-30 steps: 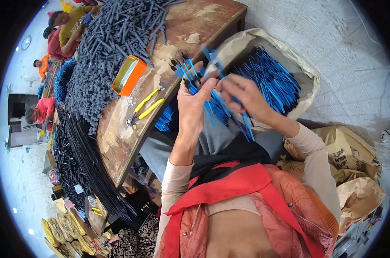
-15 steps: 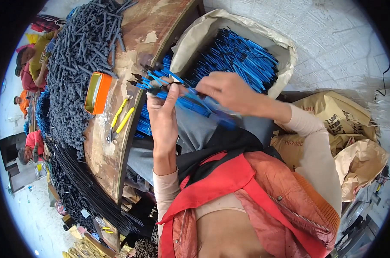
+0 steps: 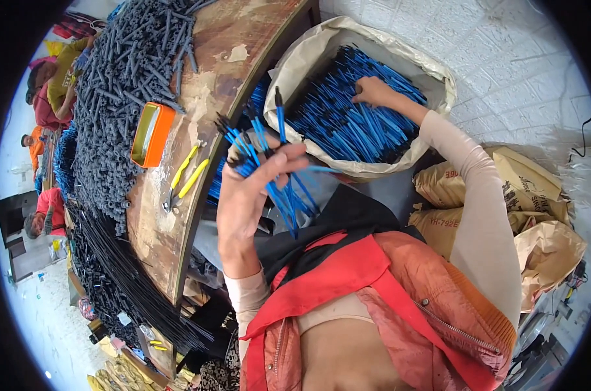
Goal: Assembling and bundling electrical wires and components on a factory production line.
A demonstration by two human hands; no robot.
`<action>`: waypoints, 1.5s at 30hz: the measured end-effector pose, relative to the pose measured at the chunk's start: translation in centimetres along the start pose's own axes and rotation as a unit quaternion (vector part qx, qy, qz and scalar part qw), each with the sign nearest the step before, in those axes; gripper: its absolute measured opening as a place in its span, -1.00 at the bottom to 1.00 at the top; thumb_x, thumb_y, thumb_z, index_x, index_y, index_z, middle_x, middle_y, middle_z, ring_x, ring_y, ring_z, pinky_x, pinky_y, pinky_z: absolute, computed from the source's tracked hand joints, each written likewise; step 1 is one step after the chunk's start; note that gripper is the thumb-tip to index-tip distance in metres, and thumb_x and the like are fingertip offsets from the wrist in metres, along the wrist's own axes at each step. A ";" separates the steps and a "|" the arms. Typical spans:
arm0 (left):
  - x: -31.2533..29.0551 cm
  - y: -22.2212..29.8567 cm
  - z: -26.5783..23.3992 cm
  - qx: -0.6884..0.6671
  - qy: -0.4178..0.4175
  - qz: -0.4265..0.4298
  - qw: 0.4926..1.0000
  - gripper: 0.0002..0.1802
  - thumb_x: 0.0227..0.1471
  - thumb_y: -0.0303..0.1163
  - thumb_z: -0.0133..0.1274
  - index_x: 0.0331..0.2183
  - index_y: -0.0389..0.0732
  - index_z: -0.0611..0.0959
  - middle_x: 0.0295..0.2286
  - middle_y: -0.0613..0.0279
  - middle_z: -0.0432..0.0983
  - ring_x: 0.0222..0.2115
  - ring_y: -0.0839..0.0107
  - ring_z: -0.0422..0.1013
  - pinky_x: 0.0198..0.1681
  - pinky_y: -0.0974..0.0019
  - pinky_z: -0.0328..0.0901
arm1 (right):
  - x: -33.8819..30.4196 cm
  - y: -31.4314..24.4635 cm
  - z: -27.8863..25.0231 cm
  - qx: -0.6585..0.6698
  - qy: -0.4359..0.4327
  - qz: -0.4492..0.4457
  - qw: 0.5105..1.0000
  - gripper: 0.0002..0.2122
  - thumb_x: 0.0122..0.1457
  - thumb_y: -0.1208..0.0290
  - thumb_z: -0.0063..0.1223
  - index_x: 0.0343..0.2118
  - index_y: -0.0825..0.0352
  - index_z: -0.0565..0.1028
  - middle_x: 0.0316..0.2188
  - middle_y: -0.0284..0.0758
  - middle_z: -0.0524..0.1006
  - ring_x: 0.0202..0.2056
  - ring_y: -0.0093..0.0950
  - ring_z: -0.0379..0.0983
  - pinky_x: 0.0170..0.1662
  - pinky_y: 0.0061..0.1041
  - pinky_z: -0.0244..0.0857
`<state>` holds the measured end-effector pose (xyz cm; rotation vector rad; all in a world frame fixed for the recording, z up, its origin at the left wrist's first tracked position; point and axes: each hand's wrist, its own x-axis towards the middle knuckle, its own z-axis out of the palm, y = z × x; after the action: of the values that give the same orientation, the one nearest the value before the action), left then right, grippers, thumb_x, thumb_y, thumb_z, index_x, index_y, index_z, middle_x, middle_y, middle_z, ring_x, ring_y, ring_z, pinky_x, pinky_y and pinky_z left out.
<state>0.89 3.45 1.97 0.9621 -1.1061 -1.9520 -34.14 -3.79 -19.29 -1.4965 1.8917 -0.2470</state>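
My left hand (image 3: 253, 186) is closed around a loose bunch of thin blue rods with black tips (image 3: 294, 201), which fan out above and below the fingers over my lap. My right hand (image 3: 375, 92) reaches into a wide cream-lined sack (image 3: 446, 85), its fingers curled close over the heap of similar blue rods (image 3: 354, 124) inside. Whether a rod is pinched in those fingers cannot be made out. The sack stands ahead and slightly right of me, beside the table edge.
Left, a worn wooden table (image 3: 220, 39) bears a pile of grey ribbed tubes (image 3: 123, 85), an orange box (image 3: 152, 135), yellow-handled pliers (image 3: 186, 176) and long black rods (image 3: 136, 274). Brown paper sacks (image 3: 536, 186) lie at right. Other people (image 3: 51, 94) sit beyond the table.
My right hand has moved away from the bunch at my left hand, out over the rods in the sack. My left hand keeps the bunch, now turned and spread more upright.
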 end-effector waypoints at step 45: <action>1.3 -2.4 -2.2 0.053 0.106 0.159 0.980 -0.78 0.17 -0.39 0.05 -0.17 -0.29 0.49 -0.50 0.16 0.51 -0.45 0.44 0.42 -0.29 0.34 0.31 | -15.7 -17.1 -1.0 0.278 -0.011 -0.351 0.894 -0.87 0.27 0.45 -0.07 -0.24 0.41 0.41 -0.43 -0.28 0.58 -0.42 -0.54 0.58 -0.32 -0.58 0.42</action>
<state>1.61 2.49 -1.36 0.9582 -1.1688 -1.5112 -20.11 4.94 -2.96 -1.6743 1.0385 -1.0020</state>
